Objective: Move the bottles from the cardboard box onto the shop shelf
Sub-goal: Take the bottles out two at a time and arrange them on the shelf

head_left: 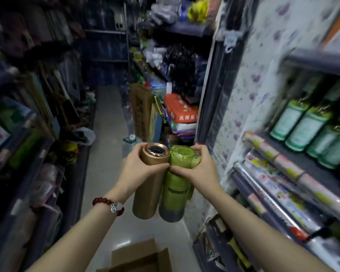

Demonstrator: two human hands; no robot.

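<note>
My left hand point(138, 169) grips a gold bottle point(147, 193) near its cap, held upright in mid-air over the aisle. My right hand point(196, 169) grips a green bottle point(175, 195) wrapped in clear plastic, pressed side by side against the gold one. The open cardboard box point(139, 256) sits on the floor below, at the bottom edge; its inside is not visible. On the right, the shop shelf point(310, 165) holds several green bottles point(306, 128) lying in a row.
Rolls of patterned wrap point(275, 173) lie along the front of the right-hand shelves. Packed shelves line the left side too. A narrow tiled aisle point(106, 122) runs ahead, with boxes point(141, 110) and a water jug point(131, 142) standing in it.
</note>
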